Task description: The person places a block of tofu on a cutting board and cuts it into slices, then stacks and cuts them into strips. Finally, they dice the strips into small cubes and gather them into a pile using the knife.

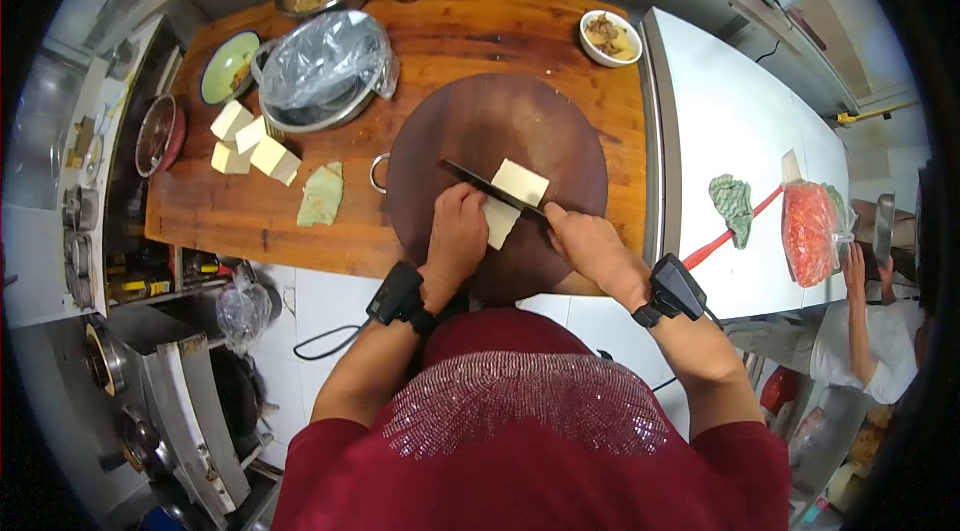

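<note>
Head view: you have a tofu block (pixel 521 182) in the middle of the round board (pixel 440 131), and a knife (pixel 470 175) slants across it, one part lying beyond the blade and one on your side. Whether the blade has passed right through, you cannot tell from here.

Your right hand (pixel 594 247) is closed around the knife handle, over the right part of the board. Your left hand (pixel 459 234) is bunched with bent fingers at the left edge of the near part, its fingertips next to the blade; you cannot tell whether they pinch the block or only steady it.

The step in hand seems to be slicing this block. The next move calls for your left fingertips tucked back from the edge, an even, light stroke, and just enough support that the soft block does not crumble or slide on the board.

More tofu pieces (pixel 274 162) sit left of the board on the wooden tabletop (pixel 500 26), with a pale green leaf-like piece (pixel 321 196) between them and the board. Beyond the board to the left is a metal bowl (pixel 320 118) topped with a plastic bag (pixel 325 51); beyond it to the right is a white bowl (pixel 607 62) of food.
</note>
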Demonstrator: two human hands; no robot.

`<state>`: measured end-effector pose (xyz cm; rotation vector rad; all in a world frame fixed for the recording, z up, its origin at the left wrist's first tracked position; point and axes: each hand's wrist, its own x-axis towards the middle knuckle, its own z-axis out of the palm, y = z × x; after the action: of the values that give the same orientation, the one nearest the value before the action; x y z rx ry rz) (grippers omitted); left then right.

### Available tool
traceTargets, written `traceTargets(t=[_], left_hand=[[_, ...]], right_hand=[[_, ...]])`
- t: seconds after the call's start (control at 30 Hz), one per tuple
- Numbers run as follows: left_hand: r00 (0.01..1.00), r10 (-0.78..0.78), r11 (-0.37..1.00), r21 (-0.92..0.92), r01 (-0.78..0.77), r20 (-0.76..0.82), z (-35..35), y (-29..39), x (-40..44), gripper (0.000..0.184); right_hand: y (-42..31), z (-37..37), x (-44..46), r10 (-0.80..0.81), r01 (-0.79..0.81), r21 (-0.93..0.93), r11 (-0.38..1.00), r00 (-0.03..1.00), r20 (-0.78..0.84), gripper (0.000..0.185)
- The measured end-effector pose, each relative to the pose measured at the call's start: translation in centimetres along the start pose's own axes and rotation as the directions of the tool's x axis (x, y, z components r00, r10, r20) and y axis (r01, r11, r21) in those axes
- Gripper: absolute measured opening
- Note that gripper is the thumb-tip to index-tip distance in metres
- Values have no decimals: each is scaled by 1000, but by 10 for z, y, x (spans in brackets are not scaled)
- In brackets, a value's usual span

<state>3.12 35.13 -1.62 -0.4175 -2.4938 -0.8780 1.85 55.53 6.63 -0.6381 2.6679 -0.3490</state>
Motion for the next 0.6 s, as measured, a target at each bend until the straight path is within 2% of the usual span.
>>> traceTargets(t=[0.13, 0.2, 0.4, 0.5, 0.6], left_hand=[[999, 40, 999, 35, -39, -37, -3, 1, 0, 23], [997, 60, 995, 77, -55, -56, -3, -1, 6, 23], [999, 0, 999, 44, 2, -44, -4, 2, 0, 24], [999, 8, 999, 33, -7, -37, -3, 1, 2, 25], [999, 13, 999, 31, -12, -46, -4, 1, 2, 24]], right_hand=[[-1, -24, -9, -11, 12, 9, 1000, 996, -91, 14], [-5, -43, -18, -67, 69, 13, 998, 994, -83, 14], [-15, -56, -34, -120, 120, -18, 993, 992, -35, 14], [-19, -69, -36, -99, 100, -31, 995, 995, 21, 15], [-17, -64, -30, -107, 107, 1, 994, 994, -8, 13]])
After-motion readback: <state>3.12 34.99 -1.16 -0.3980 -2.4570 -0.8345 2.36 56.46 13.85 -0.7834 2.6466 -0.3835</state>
